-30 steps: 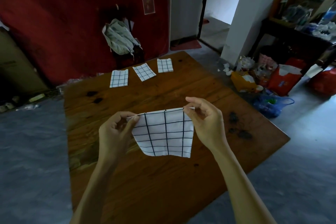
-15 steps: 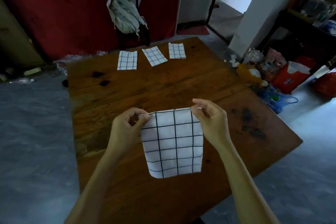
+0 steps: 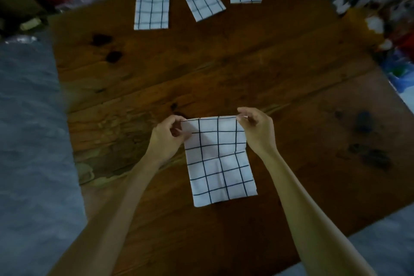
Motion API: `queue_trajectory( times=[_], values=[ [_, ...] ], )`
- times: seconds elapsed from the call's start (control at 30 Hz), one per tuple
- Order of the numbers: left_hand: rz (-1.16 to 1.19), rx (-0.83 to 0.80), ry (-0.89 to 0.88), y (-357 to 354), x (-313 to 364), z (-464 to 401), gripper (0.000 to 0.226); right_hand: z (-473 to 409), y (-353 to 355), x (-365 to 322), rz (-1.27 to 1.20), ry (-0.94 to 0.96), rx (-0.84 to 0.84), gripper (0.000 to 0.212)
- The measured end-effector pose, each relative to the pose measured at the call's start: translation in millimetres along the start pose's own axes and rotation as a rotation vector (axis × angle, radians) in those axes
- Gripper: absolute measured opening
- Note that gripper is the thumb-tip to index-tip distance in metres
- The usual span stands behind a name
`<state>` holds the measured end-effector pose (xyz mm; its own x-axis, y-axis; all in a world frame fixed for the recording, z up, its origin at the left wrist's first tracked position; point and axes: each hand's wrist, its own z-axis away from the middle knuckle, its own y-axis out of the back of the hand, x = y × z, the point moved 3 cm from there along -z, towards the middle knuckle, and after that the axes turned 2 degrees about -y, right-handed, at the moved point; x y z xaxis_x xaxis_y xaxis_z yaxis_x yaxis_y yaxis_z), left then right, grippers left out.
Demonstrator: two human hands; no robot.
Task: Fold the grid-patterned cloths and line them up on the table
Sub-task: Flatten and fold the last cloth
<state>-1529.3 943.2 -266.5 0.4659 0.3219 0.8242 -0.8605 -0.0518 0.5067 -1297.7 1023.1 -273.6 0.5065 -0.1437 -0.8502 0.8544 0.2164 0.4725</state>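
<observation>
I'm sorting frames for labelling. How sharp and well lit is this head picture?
Head view: dim overall; the held cloth and both hands, left and right, are fairly sharp; the three far cloths are softly blurred; clutter at the right edge is smeared; table edges bow from the wide lens.

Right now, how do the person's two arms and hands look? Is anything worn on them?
Both forearms are bare up to the bottom edge of the picture: no sleeve shows. The left hand and the right hand wear no gloves, and no watch, bracelet or ring can be seen on them. The arms are slim, and the picture is dim and a little blurred, so small details cannot be told.
</observation>
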Motion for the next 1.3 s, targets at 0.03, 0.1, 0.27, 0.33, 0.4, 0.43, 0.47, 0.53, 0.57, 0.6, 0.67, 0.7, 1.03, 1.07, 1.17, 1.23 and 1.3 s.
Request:
queue_trajectory(
  times=[0.03, 0.1, 0.27, 0.33, 0.4, 0.43, 0.47, 0.53, 0.57, 0.6, 0.67, 0.7, 1.03, 1.07, 1.17, 1.23, 1.3],
  values=[
    [0.008, -0.004, -0.002, -2.0, -2.1, -2.4, 0.026, -1.1, -0.4, 1.6, -0.016, -0.013, -0.004, 0.022],
    [0.03, -0.002, -0.01, -5.7, -3.4, -5.6, 0.026, -0.8, 0.7, 1.6, -0.035, -0.027, -0.012, 0.023],
    [0.032, -0.013, -0.002, -8.9, 2.8, -1.2, 0.04, 12.2, 11.6, -1.1, -0.068, -0.047, -0.012, 0.024],
    [0.018, -0.063, 0.045, -9.7, -1.4, 5.9, 0.061, 20.9, 14.8, -2.1, -0.068, -0.04, -0.006, 0.023],
    [-0.051, -0.137, 0.085, -15.7, -10.9, 15.6, 0.085, 28.8, 17.0, -3.0, -0.07, -0.03, -0.001, 0.023],
    [-0.12, -0.144, 0.088, -20.0, -16.5, 20.4, 0.093, 32.0, 17.2, -3.4, -0.07, -0.025, -0.001, 0.023],
    [-0.193, -0.128, 0.088, -24.4, -22.3, 25.0, 0.096, 34.4, 17.3, -3.9, -0.07, -0.022, -0.002, 0.023],
    [-0.305, -0.072, 0.074, -32.7, -29.2, 34.4, 0.093, 36.3, 16.4, -5.0, -0.071, -0.019, -0.004, 0.023],
    [-0.335, -0.054, 0.05, -35.9, -29.8, 39.0, 0.09, 36.1, 15.8, -5.8, -0.069, -0.015, -0.007, 0.023],
    [-0.354, -0.04, 0.019, -38.7, -29.6, 42.6, 0.086, 35.0, 15.2, -6.2, -0.066, -0.011, -0.012, 0.023],
    [-0.399, -0.008, -0.044, -42.8, -30.8, 46.9, 0.084, 31.4, 13.8, -6.7, -0.055, -0.004, -0.033, 0.022],
    [-0.433, 0.014, -0.067, -43.8, -31.1, 48.2, 0.085, 29.4, 13.3, -6.8, -0.046, 0.001, -0.044, 0.022],
    [-0.472, 0.083, 0.127, -40.5, -41.8, 30.0, 0.08, 25.7, 25.0, -9.1, -0.052, 0.052, -0.149, 0.025],
    [-0.496, 0.059, 0.106, -40.4, -40.2, 27.7, 0.068, 27.8, 26.3, -9.3, -0.062, 0.053, -0.155, 0.026],
    [-0.522, 0.029, 0.041, -43.9, -35.1, 27.0, 0.045, 37.3, 30.7, -7.8, -0.099, 0.028, -0.158, 0.027],
    [-0.516, 0.019, 0.033, -47.0, -34.7, 30.3, 0.037, 46.4, 34.8, -6.5, -0.141, -0.004, -0.166, 0.029],
    [-0.503, 0.008, 0.02, -48.7, -36.0, 34.6, 0.029, 58.1, 39.4, -3.5, -0.199, -0.023, -0.187, 0.028]
  ],
)
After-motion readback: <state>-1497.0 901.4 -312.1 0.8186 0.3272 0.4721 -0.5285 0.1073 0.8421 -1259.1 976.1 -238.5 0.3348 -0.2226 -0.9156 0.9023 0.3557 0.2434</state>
